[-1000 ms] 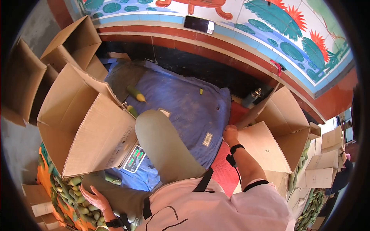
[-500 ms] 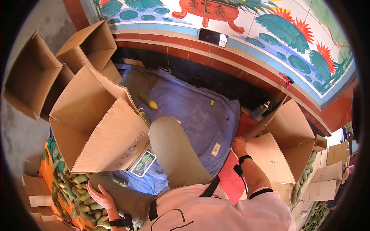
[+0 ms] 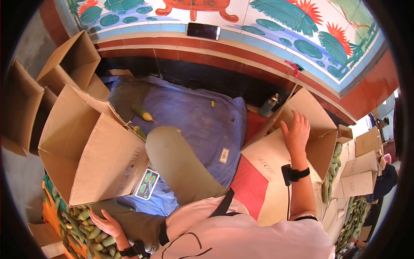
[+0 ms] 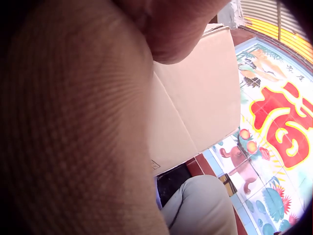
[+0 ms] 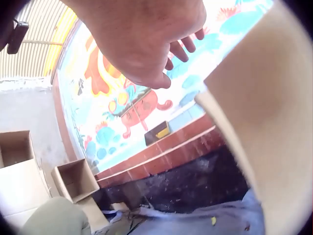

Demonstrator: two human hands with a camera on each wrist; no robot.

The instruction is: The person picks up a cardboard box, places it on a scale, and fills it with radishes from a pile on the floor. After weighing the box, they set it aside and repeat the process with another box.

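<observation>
My right hand [image 3: 296,134] is raised over the right cardboard box [image 3: 321,149], fingers extended and nothing in them; in the head view it overlaps the box's opening. The right wrist view has this hand [image 5: 146,44] in the air beside a blurred cardboard panel [image 5: 269,98]. My left hand [image 3: 105,223] rests loosely on the bent left leg [image 3: 133,220], above a heap of long green vegetables [image 3: 97,236]. Close to it stands a tall open box [image 3: 108,159] at a scale with a lit display [image 3: 147,183].
A blue cloth [image 3: 194,116] spreads before the knee, bearing a long green vegetable [image 3: 141,113] with a yellowish end. Open boxes [image 3: 71,64] stand at the far left. A phone [image 3: 203,31] lies on the wall ledge, and a bottle [image 3: 269,104] stands behind the right box.
My right hand has left the right box's left edge and risen over it. The box's near side now shows print instead of the face marked 2. The left hand stays on the leg.
</observation>
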